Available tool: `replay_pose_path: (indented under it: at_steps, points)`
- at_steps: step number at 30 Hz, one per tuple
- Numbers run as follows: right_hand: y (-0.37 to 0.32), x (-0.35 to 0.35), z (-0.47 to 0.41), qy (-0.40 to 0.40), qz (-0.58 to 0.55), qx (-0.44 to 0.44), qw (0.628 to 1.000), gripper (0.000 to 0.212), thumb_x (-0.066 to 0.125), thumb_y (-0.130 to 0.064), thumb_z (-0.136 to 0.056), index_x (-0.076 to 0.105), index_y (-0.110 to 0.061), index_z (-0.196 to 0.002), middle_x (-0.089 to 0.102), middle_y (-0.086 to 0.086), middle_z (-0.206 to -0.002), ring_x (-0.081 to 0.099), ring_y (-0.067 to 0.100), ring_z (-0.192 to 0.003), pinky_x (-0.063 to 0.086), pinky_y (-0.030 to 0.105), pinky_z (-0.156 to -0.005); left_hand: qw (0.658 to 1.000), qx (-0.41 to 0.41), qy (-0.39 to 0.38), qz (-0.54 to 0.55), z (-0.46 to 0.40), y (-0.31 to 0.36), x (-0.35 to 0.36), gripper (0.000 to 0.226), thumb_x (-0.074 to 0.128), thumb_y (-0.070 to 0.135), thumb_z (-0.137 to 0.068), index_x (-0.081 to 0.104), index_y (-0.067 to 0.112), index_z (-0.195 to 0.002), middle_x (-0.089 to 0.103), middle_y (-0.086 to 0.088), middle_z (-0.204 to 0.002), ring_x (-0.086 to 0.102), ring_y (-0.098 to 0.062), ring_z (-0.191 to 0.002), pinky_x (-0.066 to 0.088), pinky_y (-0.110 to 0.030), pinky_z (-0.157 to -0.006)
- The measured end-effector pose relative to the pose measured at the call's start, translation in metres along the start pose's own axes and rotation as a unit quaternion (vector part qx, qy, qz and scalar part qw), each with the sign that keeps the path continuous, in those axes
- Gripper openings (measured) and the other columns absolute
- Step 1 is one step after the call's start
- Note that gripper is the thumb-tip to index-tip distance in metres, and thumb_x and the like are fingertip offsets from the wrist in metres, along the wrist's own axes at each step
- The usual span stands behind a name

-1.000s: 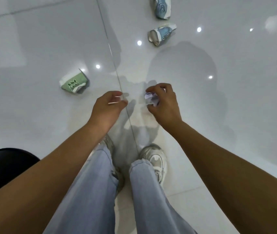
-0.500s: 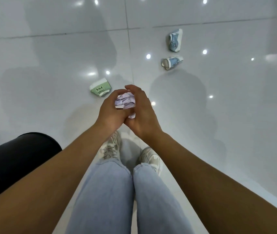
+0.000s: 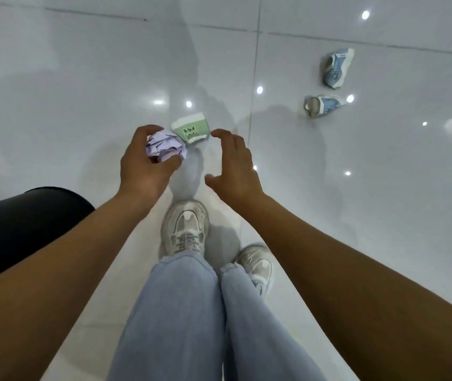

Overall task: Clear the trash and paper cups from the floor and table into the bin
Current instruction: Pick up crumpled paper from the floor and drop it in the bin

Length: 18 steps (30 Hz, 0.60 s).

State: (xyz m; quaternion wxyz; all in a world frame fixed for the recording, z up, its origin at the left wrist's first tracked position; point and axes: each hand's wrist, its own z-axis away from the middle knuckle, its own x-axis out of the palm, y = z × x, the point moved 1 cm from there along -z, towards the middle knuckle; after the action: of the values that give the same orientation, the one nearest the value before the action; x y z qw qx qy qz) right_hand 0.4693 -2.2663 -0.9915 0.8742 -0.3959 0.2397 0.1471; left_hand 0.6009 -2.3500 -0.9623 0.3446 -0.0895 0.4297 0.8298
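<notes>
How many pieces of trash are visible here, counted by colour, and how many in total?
Blue paper cups: 2, one farther and one nearer, both lying on the floor.
Green paper cup: 1, on the floor.
Purple crumpled paper: 1, held in the left hand.
Total: 4

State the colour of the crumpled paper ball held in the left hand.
Pale lilac crumpled paper ball, clearest in the head view.

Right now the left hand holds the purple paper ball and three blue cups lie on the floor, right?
Not quite. The left hand does hold the paper ball, but the head view shows only two blue cups on the floor.
</notes>
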Motion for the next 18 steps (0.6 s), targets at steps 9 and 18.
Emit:
replay_pose_path:
  at_steps: [9,18]
  points:
    - [0.004,0.056,-0.095,-0.071,0.245,-0.083,0.963,0.077,0.051,0.005,-0.077,0.031,-0.030,-0.142,0.023,0.005,-0.152,0.029,0.036,-0.130,0.044,0.039,-0.086,0.999,-0.023,0.041,0.026,-0.042,-0.070,-0.026,0.035,0.068,0.010,-0.078,0.052,0.034,-0.097,0.062,0.024,-0.084,0.062,0.000,-0.080,0.049,-0.016,-0.070]
    - [0.012,0.065,-0.123,-0.100,0.286,-0.099,0.948,0.062,0.053,0.002,-0.082,0.039,-0.027,-0.136,0.040,0.002,-0.137,0.031,0.034,-0.125,0.050,0.043,-0.086,0.995,-0.039,0.056,0.075,-0.047,-0.090,-0.020,0.036,0.068,0.009,-0.080,0.052,0.025,-0.107,0.063,0.023,-0.087,0.062,-0.010,-0.089,0.049,-0.029,-0.084]
